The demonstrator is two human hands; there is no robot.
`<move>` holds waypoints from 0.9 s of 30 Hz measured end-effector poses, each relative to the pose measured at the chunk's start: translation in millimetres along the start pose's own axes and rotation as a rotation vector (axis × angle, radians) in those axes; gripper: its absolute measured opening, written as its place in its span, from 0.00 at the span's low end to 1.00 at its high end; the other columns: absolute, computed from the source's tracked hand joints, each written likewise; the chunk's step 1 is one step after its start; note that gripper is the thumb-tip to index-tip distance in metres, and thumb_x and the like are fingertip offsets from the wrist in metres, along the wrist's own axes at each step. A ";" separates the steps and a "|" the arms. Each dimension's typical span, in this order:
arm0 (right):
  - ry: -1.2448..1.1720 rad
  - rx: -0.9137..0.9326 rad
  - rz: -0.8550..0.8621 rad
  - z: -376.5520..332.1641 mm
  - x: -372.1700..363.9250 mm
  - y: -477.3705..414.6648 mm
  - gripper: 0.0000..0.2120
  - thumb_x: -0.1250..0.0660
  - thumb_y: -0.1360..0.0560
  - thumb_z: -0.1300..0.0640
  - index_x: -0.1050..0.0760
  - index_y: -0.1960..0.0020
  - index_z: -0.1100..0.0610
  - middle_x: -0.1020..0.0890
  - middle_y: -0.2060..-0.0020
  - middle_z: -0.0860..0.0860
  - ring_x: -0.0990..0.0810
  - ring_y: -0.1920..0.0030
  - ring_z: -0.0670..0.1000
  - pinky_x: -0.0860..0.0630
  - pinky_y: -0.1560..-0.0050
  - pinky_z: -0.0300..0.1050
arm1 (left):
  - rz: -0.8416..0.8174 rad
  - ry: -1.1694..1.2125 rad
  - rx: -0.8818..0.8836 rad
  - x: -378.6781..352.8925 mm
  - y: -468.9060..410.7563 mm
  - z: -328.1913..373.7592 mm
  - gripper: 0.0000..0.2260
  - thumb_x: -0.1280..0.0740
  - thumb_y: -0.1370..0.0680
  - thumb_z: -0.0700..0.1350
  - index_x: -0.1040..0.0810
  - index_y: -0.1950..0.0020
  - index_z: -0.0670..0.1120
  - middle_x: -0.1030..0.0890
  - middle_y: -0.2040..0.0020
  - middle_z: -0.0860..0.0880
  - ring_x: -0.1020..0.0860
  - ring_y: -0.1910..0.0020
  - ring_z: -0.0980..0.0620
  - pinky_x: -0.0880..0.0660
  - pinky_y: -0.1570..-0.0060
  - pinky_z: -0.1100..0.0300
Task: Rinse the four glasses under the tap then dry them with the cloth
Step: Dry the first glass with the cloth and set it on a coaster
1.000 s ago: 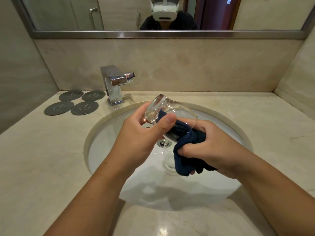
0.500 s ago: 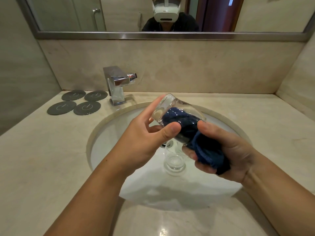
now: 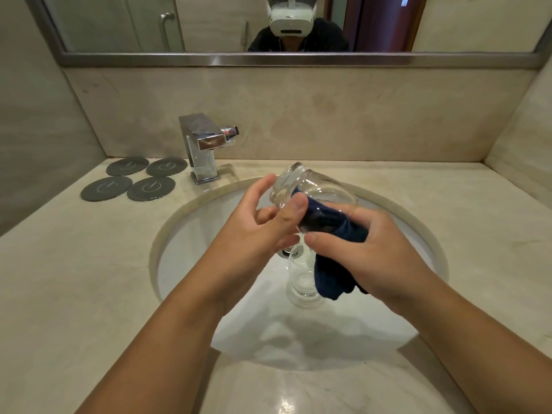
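Over the white sink basin (image 3: 191, 243) I hold a clear glass (image 3: 321, 191) tilted on its side, its thick base pointing up and left. My left hand (image 3: 263, 222) grips it near the base, thumb across its side. A dark blue cloth (image 3: 334, 264) is stuffed into the glass's mouth, and my right hand (image 3: 376, 252) grips the cloth there, with the loose end hanging below. A second clear glass (image 3: 301, 289) stands upright in the basin near the drain, partly behind the cloth. No other glasses are in view.
A square chrome tap (image 3: 203, 144) stands at the basin's back left, with no water running. Several round grey coasters (image 3: 130, 182) lie on the beige marble counter (image 3: 74, 279) to its left. A mirror (image 3: 209, 22) spans the back wall.
The cloth has gone deeper into the glass. My right hand has turned around the cloth at the glass's mouth, and my left hand has shifted its grip near the base.
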State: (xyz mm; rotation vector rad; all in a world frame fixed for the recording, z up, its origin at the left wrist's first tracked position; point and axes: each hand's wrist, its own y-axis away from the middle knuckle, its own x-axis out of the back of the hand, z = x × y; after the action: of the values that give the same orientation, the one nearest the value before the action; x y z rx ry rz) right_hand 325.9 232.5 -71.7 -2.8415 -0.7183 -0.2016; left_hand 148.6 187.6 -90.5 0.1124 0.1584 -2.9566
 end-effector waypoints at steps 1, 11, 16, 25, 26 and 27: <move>0.062 0.057 -0.003 1.4 -0.6 0.4 0.16 0.25 0.23 0.65 0.13 0.45 0.45 0.13 0.61 0.43 0.17 0.61 0.40 0.25 0.59 0.31 | 0.005 -0.016 -0.018 -2.1 1.1 0.7 0.42 0.22 0.29 0.62 0.33 0.19 0.56 0.13 0.38 0.49 0.14 0.38 0.48 0.20 0.35 0.51; -0.024 0.016 -0.118 -5.6 0.1 2.9 0.18 0.21 0.26 0.61 0.13 0.43 0.40 0.13 0.57 0.54 0.18 0.59 0.46 0.25 0.57 0.38 | -0.049 -0.071 -0.108 -0.6 4.6 1.4 0.38 0.22 0.26 0.45 0.32 0.18 0.52 0.16 0.33 0.47 0.15 0.37 0.49 0.18 0.43 0.60; -0.080 0.048 -0.075 -3.2 -2.1 4.8 0.16 0.23 0.25 0.65 0.11 0.47 0.44 0.12 0.58 0.47 0.17 0.57 0.45 0.21 0.53 0.36 | -0.117 -0.026 -0.089 1.7 3.3 0.1 0.37 0.26 0.23 0.42 0.36 0.16 0.56 0.17 0.30 0.47 0.18 0.31 0.48 0.22 0.30 0.51; 0.022 0.067 -0.104 -2.0 -5.9 6.8 0.20 0.23 0.25 0.64 0.13 0.39 0.44 0.13 0.60 0.47 0.19 0.62 0.46 0.25 0.58 0.40 | -0.070 -0.036 -0.116 -0.8 4.3 1.2 0.43 0.17 0.32 0.62 0.32 0.21 0.63 0.16 0.32 0.48 0.16 0.34 0.47 0.20 0.34 0.49; -0.022 0.015 -0.137 -2.8 -4.9 6.3 0.20 0.22 0.26 0.62 0.13 0.40 0.42 0.15 0.61 0.54 0.21 0.62 0.53 0.26 0.58 0.48 | -0.075 -0.043 -0.127 0.3 4.7 2.4 0.45 0.17 0.35 0.63 0.32 0.21 0.64 0.16 0.32 0.48 0.16 0.35 0.48 0.19 0.37 0.54; -0.085 -0.041 -0.173 -4.1 -4.0 5.2 0.20 0.21 0.29 0.60 0.13 0.41 0.41 0.18 0.62 0.58 0.23 0.63 0.57 0.27 0.58 0.55 | -0.071 -0.042 -0.139 1.2 5.0 3.8 0.45 0.17 0.36 0.63 0.32 0.21 0.66 0.16 0.32 0.48 0.15 0.35 0.49 0.19 0.39 0.56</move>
State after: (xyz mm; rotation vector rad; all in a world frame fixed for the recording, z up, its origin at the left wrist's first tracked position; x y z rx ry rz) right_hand 324.6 225.2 -69.3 -2.8404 -0.9896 -0.1232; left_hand 148.1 182.1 -87.3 0.0266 0.3684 -3.0038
